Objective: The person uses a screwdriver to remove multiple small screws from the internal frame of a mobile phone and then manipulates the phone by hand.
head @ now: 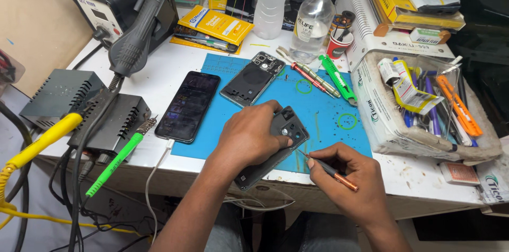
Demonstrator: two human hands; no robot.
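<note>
My left hand (249,135) grips a dark opened phone body (289,130), tilted over the near edge of the blue work mat (323,114). In my right hand (347,178) is a thin copper-handled screwdriver (331,170), its tip close to the lower right edge of the phone body. A second phone (188,106) lies face up with a dim screen at the mat's left edge, a white cable plugged into it. A dark phone back cover (253,78) lies at the top of the mat.
A hot-air station (119,11) and dark power boxes (85,109) stand at left with yellow and green tools. Screwdrivers and a green tool (336,77) lie on the mat's far side. Clear bottles (313,19) stand behind. A tray of pens and tools (429,103) sits at right.
</note>
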